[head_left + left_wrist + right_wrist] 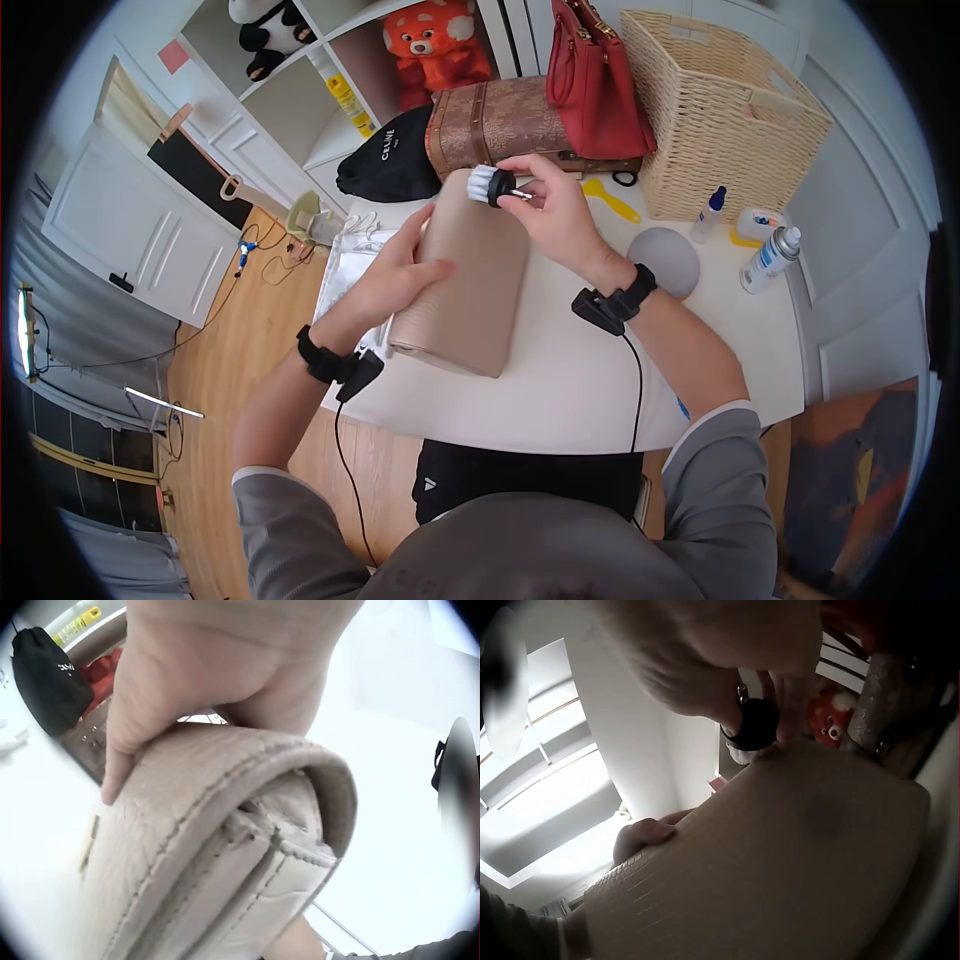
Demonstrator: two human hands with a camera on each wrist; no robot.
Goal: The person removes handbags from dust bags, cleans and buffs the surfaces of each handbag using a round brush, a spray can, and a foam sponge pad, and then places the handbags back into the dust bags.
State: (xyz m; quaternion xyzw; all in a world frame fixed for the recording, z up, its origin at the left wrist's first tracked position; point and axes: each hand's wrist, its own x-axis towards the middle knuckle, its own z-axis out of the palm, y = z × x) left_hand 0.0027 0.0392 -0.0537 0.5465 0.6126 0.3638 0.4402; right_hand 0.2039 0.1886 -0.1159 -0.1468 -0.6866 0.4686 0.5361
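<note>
A beige leather flap bag [475, 290] stands tilted over the white table, with its stitched side and folded inner layers showing in the left wrist view. My left hand [395, 280] grips it by the left edge, thumb on the broad face and fingers round the side. Near the bag's upper end, my right hand [562, 215] pinches a small round brush [485, 186] with a black body and white bristles. The bristles point left and overlap the bag's top corner in the head view. From the right wrist, the black brush body [751, 726] appears right at the bag's edge.
Behind stand a black drawstring pouch [395, 155], a brown case [490, 120], a red handbag [603, 100] and a wicker basket [735, 120]. Rightward are a grey disc [664, 263], a blue-capped bottle [708, 216] and a spray can [769, 262]. White cloth [345, 268] lies left.
</note>
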